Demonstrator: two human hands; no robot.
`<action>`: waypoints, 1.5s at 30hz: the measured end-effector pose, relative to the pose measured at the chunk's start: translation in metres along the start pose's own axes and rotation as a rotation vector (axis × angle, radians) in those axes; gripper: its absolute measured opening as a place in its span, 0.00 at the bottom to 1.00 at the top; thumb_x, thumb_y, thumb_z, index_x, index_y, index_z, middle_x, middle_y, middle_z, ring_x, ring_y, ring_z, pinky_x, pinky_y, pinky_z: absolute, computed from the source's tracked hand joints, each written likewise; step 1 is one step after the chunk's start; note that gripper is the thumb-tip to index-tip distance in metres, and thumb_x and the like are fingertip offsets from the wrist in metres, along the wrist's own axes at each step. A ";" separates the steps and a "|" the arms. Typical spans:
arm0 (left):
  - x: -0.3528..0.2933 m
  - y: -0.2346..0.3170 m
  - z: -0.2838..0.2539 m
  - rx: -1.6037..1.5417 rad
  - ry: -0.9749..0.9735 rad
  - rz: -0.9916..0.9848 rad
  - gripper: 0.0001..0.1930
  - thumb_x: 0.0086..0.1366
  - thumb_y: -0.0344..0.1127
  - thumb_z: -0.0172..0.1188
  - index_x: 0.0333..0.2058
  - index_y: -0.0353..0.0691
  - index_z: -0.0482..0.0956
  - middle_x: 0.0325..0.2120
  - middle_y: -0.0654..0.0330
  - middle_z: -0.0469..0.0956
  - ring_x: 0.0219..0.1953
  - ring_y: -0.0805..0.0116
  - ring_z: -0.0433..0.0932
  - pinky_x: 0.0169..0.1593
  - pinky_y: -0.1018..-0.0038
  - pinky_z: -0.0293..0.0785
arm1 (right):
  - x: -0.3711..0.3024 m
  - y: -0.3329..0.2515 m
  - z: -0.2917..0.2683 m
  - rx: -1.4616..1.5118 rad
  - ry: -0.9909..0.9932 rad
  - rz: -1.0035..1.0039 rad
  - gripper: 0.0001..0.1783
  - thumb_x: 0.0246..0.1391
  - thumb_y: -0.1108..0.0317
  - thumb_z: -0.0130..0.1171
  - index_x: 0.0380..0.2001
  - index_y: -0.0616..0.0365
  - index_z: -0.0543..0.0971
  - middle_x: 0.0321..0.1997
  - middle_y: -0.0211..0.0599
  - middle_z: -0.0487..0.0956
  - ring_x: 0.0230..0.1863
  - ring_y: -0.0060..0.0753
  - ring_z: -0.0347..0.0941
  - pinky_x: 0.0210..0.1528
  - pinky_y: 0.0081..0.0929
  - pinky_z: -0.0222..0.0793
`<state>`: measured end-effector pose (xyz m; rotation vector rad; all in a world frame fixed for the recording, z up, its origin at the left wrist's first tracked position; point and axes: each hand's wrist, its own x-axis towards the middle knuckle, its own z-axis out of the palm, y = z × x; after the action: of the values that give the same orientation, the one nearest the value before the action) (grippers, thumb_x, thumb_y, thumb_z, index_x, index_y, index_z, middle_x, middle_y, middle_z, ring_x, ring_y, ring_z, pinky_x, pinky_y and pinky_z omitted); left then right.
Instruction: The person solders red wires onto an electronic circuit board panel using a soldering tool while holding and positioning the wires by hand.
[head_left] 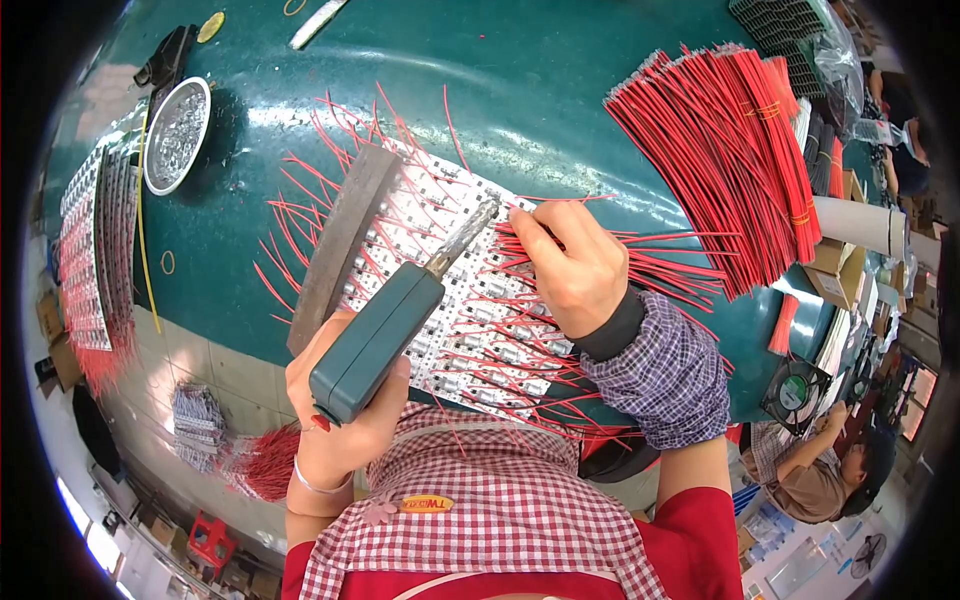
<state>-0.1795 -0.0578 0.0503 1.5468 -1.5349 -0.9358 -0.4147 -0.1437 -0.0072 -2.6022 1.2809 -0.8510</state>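
My left hand [345, 425] is wrapped round the dark green body of a soldering gun [378, 343]. Its metal tip points up and right, reaching the upper right edge of a white circuit board panel [425, 350]. Beside the tip, my right hand [575, 262] is closed in a pinch on a red wire [514, 208] at the panel's edge. Several more red wires [668, 262] run under and past this hand to the right. A grey bar [345, 240] lies across the panel's left side, with red wires sticking out beyond it.
A large bundle of red wires [715, 165] lies at the right. Far left are a metal bowl [149, 160] of small bits and stacked wired panels [88, 245]. A small fan [795, 390] stands at the right edge, with a person [810, 470] beyond.
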 end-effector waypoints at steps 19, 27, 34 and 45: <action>0.002 0.005 0.001 -0.009 -0.036 -0.072 0.09 0.49 0.17 0.64 0.31 0.29 0.78 0.24 0.56 0.73 0.24 0.64 0.72 0.30 0.72 0.68 | 0.000 0.001 0.000 -0.015 -0.019 -0.007 0.21 0.36 0.82 0.61 0.40 0.64 0.82 0.35 0.38 0.77 0.33 0.37 0.77 0.29 0.31 0.74; 0.003 0.008 0.002 -0.043 -0.026 -0.077 0.09 0.49 0.16 0.63 0.30 0.29 0.77 0.25 0.56 0.74 0.26 0.64 0.74 0.32 0.73 0.70 | 0.001 -0.001 -0.002 -0.027 -0.034 -0.005 0.20 0.37 0.81 0.61 0.40 0.64 0.81 0.36 0.38 0.77 0.34 0.38 0.77 0.30 0.31 0.75; -0.008 0.002 -0.001 0.006 -0.002 -0.094 0.12 0.49 0.19 0.65 0.34 0.27 0.80 0.28 0.53 0.79 0.27 0.60 0.78 0.35 0.72 0.74 | 0.002 -0.002 -0.002 -0.044 -0.039 -0.006 0.19 0.39 0.79 0.61 0.40 0.63 0.81 0.37 0.38 0.77 0.34 0.38 0.77 0.30 0.31 0.75; -0.030 -0.018 -0.004 -0.078 0.056 -0.074 0.20 0.54 0.18 0.68 0.47 0.30 0.82 0.40 0.56 0.84 0.41 0.69 0.82 0.46 0.71 0.78 | -0.005 0.003 -0.002 -0.040 0.016 -0.049 0.16 0.45 0.74 0.62 0.40 0.62 0.81 0.39 0.36 0.75 0.37 0.36 0.75 0.33 0.32 0.72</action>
<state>-0.1677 -0.0282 0.0358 1.5702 -1.3943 -0.9749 -0.4201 -0.1419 -0.0088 -2.6733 1.2556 -0.8648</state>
